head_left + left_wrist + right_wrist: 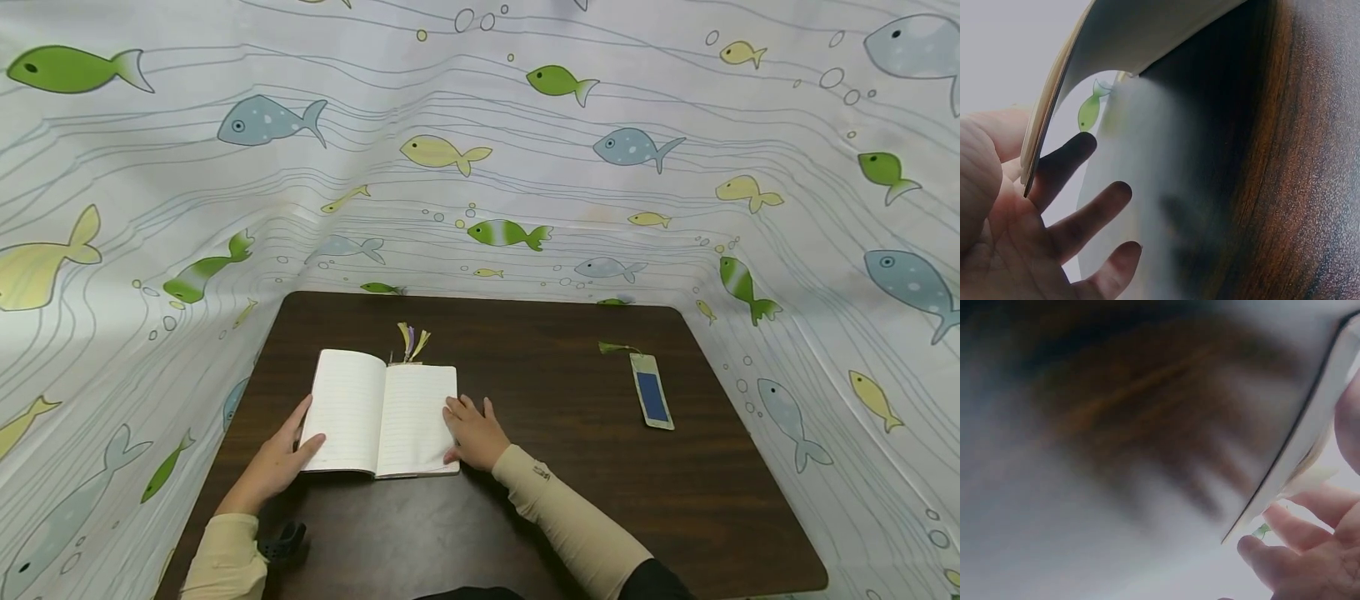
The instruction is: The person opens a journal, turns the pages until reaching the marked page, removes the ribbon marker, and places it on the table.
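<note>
An open notebook (pixel 416 417) with lined right-hand pages lies on the dark wooden table, its left side a little raised. At its left edge, my left hand (pixel 273 462) grips the notebook, thumb on top of the page. The left wrist view shows the cover edge (pixel 1044 119) between the thumb and the fingers of the left hand (pixel 1041 231). My right hand (pixel 477 433) rests on the right page's outer edge, its fingers spread. In the right wrist view, fingers of the right hand (pixel 1310 550) touch the page side beside the dark cover edge (pixel 1285 447).
Yellow and purple tassels (pixel 409 342) stick out above the notebook. A phone-shaped flat item (pixel 652 392) with a blue panel and green tassel (pixel 615 347) lies at the table's right. Near the left sleeve is a black object (pixel 282 542). Fish-patterned cloth (pixel 525 183) surrounds the table (pixel 555 375).
</note>
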Motion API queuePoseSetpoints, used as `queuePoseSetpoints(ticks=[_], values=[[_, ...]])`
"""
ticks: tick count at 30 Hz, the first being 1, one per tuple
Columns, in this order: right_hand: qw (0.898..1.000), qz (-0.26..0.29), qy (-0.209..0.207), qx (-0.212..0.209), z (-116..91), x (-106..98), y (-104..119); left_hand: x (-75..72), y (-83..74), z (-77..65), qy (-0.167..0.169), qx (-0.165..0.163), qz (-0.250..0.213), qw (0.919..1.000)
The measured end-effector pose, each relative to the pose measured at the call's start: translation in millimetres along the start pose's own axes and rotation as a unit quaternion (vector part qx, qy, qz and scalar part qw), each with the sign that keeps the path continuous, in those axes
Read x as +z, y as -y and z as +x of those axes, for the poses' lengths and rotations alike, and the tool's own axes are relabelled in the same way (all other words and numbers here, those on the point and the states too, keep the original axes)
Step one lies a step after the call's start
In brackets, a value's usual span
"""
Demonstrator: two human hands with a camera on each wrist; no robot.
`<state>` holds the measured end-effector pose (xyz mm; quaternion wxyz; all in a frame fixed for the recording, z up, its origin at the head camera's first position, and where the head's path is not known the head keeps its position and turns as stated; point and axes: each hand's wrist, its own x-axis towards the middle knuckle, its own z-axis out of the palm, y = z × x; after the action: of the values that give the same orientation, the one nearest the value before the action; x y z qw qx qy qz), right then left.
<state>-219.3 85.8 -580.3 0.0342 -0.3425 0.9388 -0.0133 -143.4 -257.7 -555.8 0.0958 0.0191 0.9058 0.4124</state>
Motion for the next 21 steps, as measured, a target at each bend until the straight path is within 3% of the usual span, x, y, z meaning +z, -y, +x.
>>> queuePoseSetpoints(ticks=[5, 9, 14, 18, 21], values=[[0.999, -0.027, -0.025, 0.025, 1.5, 2.4, 2.2, 0.1, 0.1, 0.3, -0.002, 0.003, -0.002, 1.0000], [0.998, 0.002, -0.022, 0.063, 0.7, 4.5, 3.3, 0.1, 0.4, -0.1, 0.001, 0.001, -0.008, 1.0000], [0.997, 0.035, -0.006, 0.068, 0.7, 1.9, 3.2, 0.3, 0.9, -0.3, 0.003, -0.002, -0.009, 1.0000], [0.991, 0.116, 0.016, 0.057, 1.3, -7.3, 2.7, 0.4, 1.1, -0.2, 0.004, -0.004, -0.007, 1.0000], [0.976, 0.213, 0.015, 0.032, 4.3, -16.4, 4.2, 0.4, 1.3, -0.3, 0.005, -0.002, -0.006, 1.0000]])
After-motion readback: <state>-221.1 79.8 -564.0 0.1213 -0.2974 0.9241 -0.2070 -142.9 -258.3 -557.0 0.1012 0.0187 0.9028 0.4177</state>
